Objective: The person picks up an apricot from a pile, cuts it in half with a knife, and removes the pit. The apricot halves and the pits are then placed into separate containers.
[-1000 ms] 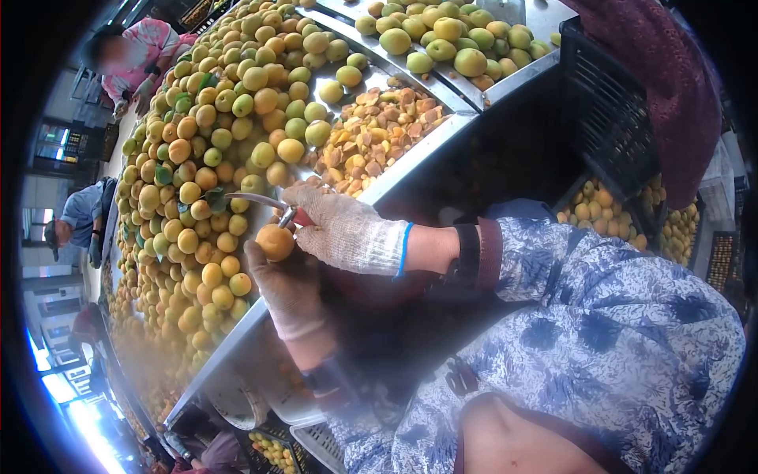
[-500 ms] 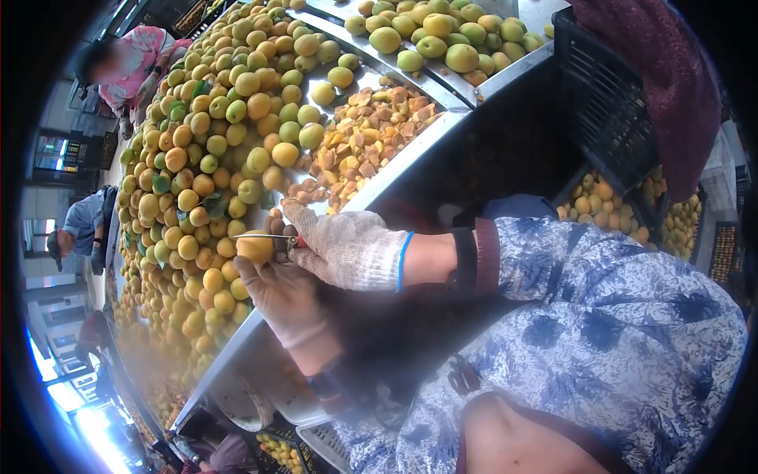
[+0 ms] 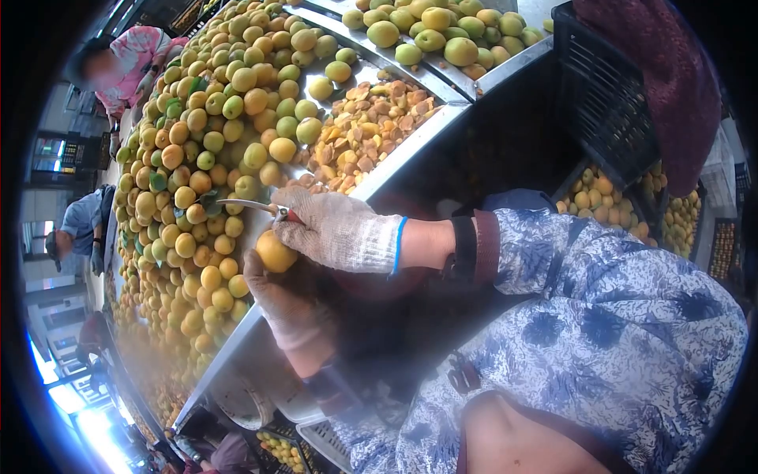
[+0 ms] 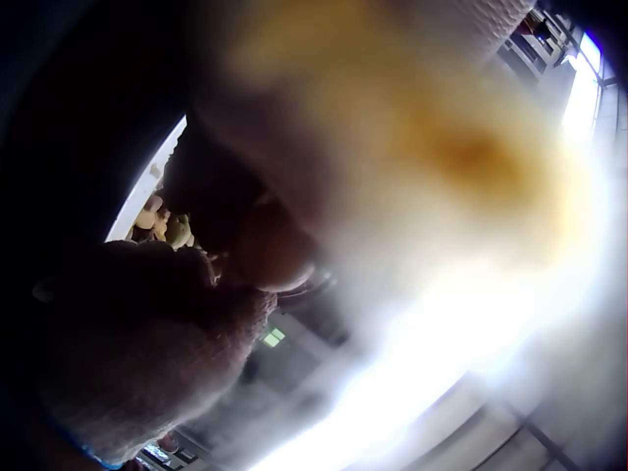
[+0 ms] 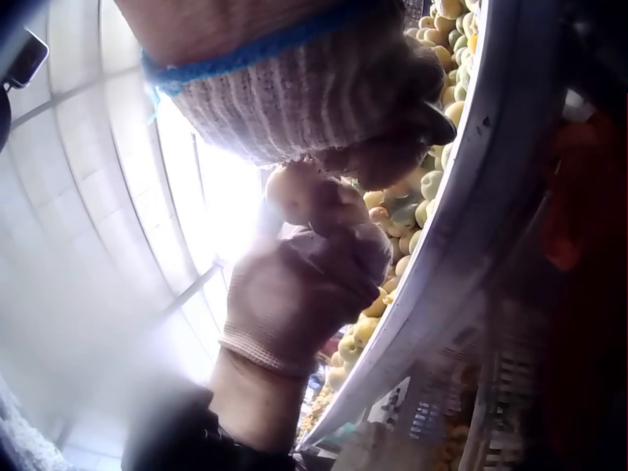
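In the head view my gloved left hand (image 3: 286,306) holds a yellow apricot (image 3: 275,251), with the thumb along its side. My gloved right hand (image 3: 335,229) grips a curved-blade knife (image 3: 245,204) by its red handle. The blade points left, above the fruit and apart from it. Both hands are close together over the front edge of the metal table, and the right fingers are right at the apricot. Seen from the right wrist, the apricot (image 5: 292,192) sits between the two gloves. Blur and glare cover much of the left wrist view.
A large heap of apricots (image 3: 205,150) covers the metal table (image 3: 395,170). Cut apricot pieces (image 3: 371,126) lie beyond my right hand. More fruit (image 3: 450,35) fills a section at the top. A black crate (image 3: 604,103) stands at right. Two people work across the table.
The blade lay across the apricot half a second ago and is now lifted off it, pointing left. The apricot has turned and shifted slightly right in the left hand.
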A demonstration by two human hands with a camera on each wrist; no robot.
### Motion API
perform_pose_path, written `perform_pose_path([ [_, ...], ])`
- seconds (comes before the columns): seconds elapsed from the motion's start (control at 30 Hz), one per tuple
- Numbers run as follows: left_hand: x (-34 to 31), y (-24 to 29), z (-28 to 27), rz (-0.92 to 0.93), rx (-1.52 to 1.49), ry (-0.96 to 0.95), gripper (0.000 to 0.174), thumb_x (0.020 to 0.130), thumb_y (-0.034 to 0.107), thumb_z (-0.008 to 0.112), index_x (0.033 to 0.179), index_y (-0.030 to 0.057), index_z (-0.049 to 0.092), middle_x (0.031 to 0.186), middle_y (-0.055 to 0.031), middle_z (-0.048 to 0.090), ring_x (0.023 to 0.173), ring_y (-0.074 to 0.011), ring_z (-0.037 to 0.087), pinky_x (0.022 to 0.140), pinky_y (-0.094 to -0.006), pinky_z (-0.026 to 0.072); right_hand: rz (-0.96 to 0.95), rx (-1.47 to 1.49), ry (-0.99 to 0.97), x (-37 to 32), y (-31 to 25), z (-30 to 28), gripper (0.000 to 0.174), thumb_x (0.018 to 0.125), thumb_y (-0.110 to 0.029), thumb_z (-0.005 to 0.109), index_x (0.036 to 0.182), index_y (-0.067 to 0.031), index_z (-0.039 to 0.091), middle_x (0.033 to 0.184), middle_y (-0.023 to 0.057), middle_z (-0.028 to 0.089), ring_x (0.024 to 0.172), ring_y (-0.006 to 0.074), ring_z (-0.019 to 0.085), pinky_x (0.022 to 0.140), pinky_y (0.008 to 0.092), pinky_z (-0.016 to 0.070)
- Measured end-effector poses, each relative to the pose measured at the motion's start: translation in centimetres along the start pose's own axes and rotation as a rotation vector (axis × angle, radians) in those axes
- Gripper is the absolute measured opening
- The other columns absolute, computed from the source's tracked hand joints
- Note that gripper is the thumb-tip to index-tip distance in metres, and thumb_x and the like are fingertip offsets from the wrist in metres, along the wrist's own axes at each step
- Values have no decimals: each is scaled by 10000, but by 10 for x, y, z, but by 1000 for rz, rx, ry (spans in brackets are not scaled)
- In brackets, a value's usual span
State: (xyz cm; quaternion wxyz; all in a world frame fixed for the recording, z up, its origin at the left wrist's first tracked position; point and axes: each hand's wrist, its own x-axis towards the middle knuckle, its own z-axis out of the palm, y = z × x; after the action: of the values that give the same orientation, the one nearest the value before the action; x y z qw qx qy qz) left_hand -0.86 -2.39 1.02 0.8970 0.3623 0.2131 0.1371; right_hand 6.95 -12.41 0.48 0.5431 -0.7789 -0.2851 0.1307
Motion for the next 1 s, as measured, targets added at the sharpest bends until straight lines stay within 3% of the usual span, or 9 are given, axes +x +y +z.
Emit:
perform_pose_path([
  [0.17,7,-3,-12,-104,-102,214,482,954,430,431,1228,42,511,1200,-155,567,1109,-271,560,948,-386,461,-27,52,95,-5,1,2,343,891,-279,519,1148,-56,482,935,197,655,913,401,623,802,492,481],
  [0.27,17,-7,-37,19,76,217,445,963,408,435,1211,45,508,1168,-144,572,1092,-258,565,925,-348,479,-16,-1,-25,-14,-9,-5,364,871,-242,533,1173,-54,452,919,190,660,879,400,633,775,496,492],
  [0.37,12,-11,-31,285,551,145,445,971,422,435,1202,47,500,1147,-136,573,1070,-237,568,892,-314,494,-31,-123,-86,-21,-11,-4,421,847,-196,529,1218,-60,386,879,199,662,845,396,642,741,505,497],
  [0.43,15,-8,-36,80,19,20,516,964,480,435,1225,38,486,1166,-129,568,1088,-234,555,940,-355,467,-4,-128,-100,-21,-13,-5,407,849,-192,522,1208,-58,388,874,199,662,842,397,641,740,506,496],
  [0.53,2,-5,1,-4,-67,84,567,954,522,434,1229,30,488,1176,-125,564,1109,-234,541,992,-386,424,41,-137,-119,-19,-14,-6,382,852,-189,513,1189,-54,396,862,199,660,835,396,641,736,509,495],
  [0.67,3,-13,3,30,10,147,605,947,549,429,1228,17,493,1187,-123,561,1124,-238,529,1032,-398,382,54,-147,-91,-19,-11,-1,376,849,-187,514,1181,-50,403,838,199,655,819,394,642,716,507,499],
  [0.73,5,-18,0,129,87,157,605,959,532,404,1213,-11,486,1111,-132,572,1005,-225,564,926,-357,456,51,-148,-86,-18,-11,0,377,849,-186,516,1180,-46,403,829,199,653,807,392,643,704,506,502],
  [1.0,3,-22,5,417,465,257,580,963,511,391,1143,-27,516,1047,-109,567,925,-196,564,858,-325,464,43,-189,-15,-22,-13,4,388,849,-195,529,1173,-21,406,795,208,648,756,389,650,665,492,516],
])
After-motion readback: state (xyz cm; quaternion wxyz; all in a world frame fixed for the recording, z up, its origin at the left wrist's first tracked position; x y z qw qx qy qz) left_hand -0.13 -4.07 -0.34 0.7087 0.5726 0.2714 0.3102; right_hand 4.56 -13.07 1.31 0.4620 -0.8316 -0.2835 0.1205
